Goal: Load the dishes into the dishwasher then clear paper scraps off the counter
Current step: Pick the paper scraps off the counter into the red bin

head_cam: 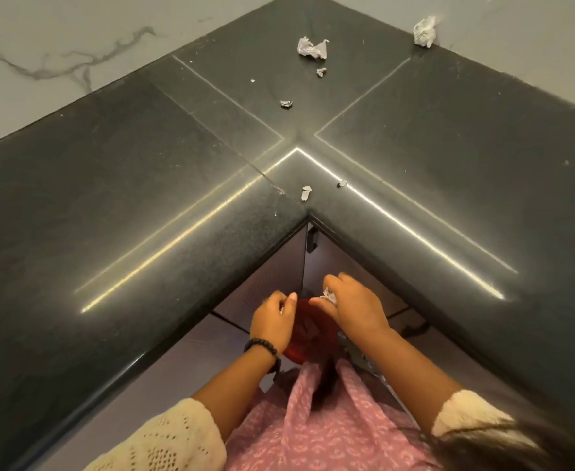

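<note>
Both hands hung below the counter (143, 198) corner over a red bin (308, 329). Right hand (350, 307) pinched a paper scrap (328, 295); left hand (272, 321) curled, contents unclear. Remaining scraps (311, 47) lay ahead, beyond the corner; nearest scrap (305, 192) roughly midway between the hands.

Dark speckled stone counter (116, 205) wrapped an inside corner in an L, with a rounded, glossy front edge. Thin seams crossed the top and met near the corner. Two bright streaks of light reflected along the edges, one on each leg. Behind it ran a pale grey wall (41, 35) with dark marble-like veins on the left side. Below the overhang, dark cabinet fronts (272, 277) met at the corner, with a small dark handle on the right-hand door. Grey floor tiles (211, 341) lay below.
</note>
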